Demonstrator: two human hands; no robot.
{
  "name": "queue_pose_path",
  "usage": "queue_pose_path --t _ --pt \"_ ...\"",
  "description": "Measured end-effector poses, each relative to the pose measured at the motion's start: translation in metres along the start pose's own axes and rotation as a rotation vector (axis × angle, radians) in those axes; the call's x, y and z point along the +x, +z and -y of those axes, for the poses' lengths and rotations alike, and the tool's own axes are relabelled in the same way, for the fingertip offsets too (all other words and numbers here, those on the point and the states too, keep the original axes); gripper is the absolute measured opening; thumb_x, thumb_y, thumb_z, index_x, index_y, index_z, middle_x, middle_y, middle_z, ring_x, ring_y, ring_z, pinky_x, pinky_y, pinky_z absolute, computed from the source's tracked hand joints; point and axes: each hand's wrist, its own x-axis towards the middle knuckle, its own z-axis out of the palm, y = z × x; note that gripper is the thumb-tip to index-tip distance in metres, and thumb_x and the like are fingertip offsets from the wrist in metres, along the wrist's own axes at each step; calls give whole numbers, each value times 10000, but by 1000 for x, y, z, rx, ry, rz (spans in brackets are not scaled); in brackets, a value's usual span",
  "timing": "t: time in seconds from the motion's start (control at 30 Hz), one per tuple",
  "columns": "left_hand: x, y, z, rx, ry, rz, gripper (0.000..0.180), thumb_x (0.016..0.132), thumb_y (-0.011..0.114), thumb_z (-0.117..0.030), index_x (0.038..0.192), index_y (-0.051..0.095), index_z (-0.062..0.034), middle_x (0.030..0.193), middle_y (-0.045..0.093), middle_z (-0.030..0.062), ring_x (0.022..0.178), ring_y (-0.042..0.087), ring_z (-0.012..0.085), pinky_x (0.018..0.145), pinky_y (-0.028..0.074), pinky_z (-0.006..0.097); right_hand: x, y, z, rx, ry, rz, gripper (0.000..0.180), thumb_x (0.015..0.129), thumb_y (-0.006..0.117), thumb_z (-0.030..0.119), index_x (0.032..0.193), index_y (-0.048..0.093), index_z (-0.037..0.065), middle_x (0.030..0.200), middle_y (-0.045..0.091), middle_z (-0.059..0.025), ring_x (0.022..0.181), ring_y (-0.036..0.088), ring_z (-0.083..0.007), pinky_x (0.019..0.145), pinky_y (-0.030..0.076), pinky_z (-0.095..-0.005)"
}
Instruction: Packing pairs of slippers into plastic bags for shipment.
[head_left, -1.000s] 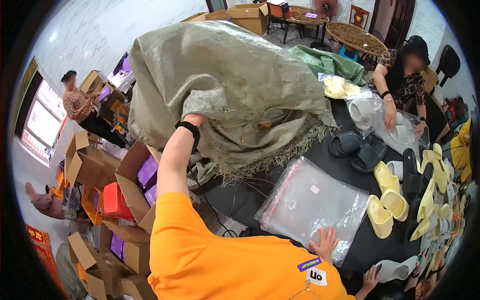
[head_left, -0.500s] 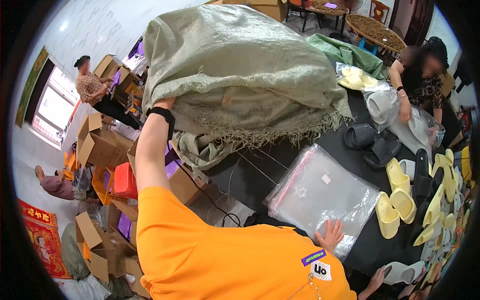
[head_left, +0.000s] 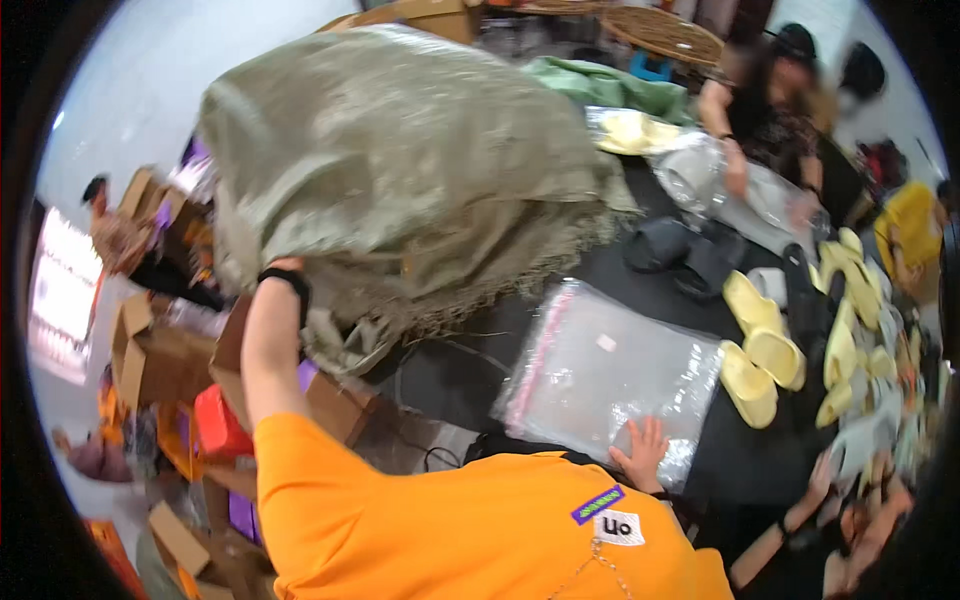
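While a large grey-green woven sack [head_left: 400,150] hangs in the air over the left end of a black table [head_left: 470,370], a person in an orange shirt props it up with a raised left arm. The left hand [head_left: 284,266] is buried in the cloth above a black wristband, so whether its fingers are clenched on the sack cannot be told. The right hand [head_left: 640,450] lies flat with its fingers spread on a clear plastic bag [head_left: 610,370] at the table's near edge, pinning it and gripping nothing.

By the look of it, the sack is being hoisted, with its frayed mouth drooping toward the tabletop. Any next move calls for a firm hold on the bulging load and a steady swing, since one arm carries it alone.

Room is tight. Yellow slippers [head_left: 760,340] crowd the right side just beside the plastic bag, and dark slippers [head_left: 690,255] sit behind them. A co-worker [head_left: 760,120] bends over more plastic at the far edge, and another person's hand [head_left: 815,485] reaches in near the right corner. The bare stretch of table lies under the sack, left of the bag. Open cardboard boxes [head_left: 150,350] crowd the floor past the table's left edge.
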Motion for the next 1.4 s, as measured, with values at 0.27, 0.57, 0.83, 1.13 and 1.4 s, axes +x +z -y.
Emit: queue_pose_path --t 0.27,0.57,0.83,1.13,1.4 --pt "17 24 -70 -181 -8 -143 439 852 477 -184 1278 435 -90 1264 489 145 1116 474 305 950 364 391 0 5 1 -39 -4 -84 712 719 574 589 1328 416 256 1444 245 -123 1345 172 -316 1018 58 -614" --pt "-25 29 -274 -767 284 17 453 850 481 -168 1292 419 -92 1261 494 144 1105 483 304 937 375 385 -3 -3 1 -91 -48 -144 665 740 598 498 1327 402 254 1438 252 -121 1336 189 -315 1007 154 -579" --pt "-80 -30 -435 -994 740 356 468 848 484 -154 1305 404 -94 1258 498 144 1095 491 304 925 384 381 -2 -6 20 -13 131 7 738 697 660 427 1347 353 260 1483 143 -90 1375 88 -270 1038 109 -591" --pt "-98 -60 -460 -1000 926 559 485 846 488 -138 1319 388 -96 1255 502 143 1085 500 303 911 395 375 0 -4 29 15 193 17 754 725 640 411 1381 306 250 1496 91 -89 1381 40 -275 1047 58 -602" --pt "-100 -67 -436 -929 898 656 502 845 491 -124 1332 374 -98 1252 506 142 1075 508 303 899 405 370 2 -13 35 -27 220 127 754 761 590 433 1407 239 265 1502 50 -92 1383 16 -292 1034 59 -622"
